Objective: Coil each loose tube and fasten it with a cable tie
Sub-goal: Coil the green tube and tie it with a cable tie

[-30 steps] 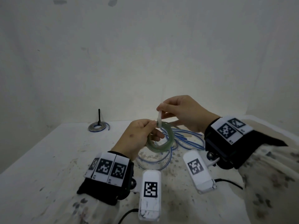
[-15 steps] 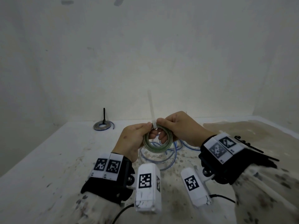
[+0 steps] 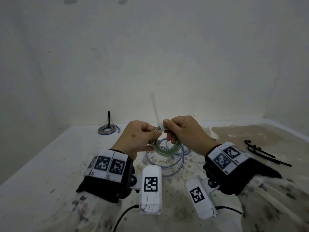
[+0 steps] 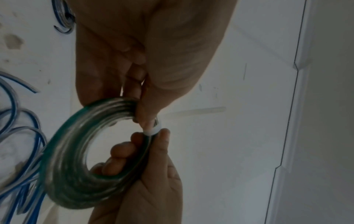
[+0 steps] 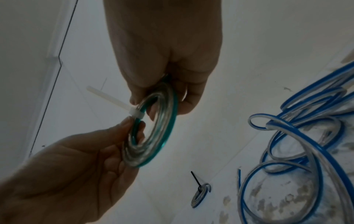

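The table (image 3: 41, 173) meets the wall along its far edge, just behind the hands, and its left edge runs off toward the near left corner. Open tabletop lies to the left of the hands. At the far left a tied coil (image 3: 108, 130) lies flat with a black tie end standing up from it. To the right, black cable ties (image 3: 265, 152) lie loose on a brown-stained patch. Below the hands, a loose tube (image 3: 168, 162) with a blue stripe sprawls in wide loops on the table.

Both hands hold the green coil (image 3: 167, 146) up off the table, above the loose tube. The left hand (image 3: 138, 139) pinches the coil's top left between thumb and fingertips. The right hand (image 3: 184, 133) curls its fingers through the ring and pinches the top just beside the white cable tie (image 3: 160, 127), whose band wraps the coil while its tail sticks upward. The tie's band appears snug, though the wrist views are dim.
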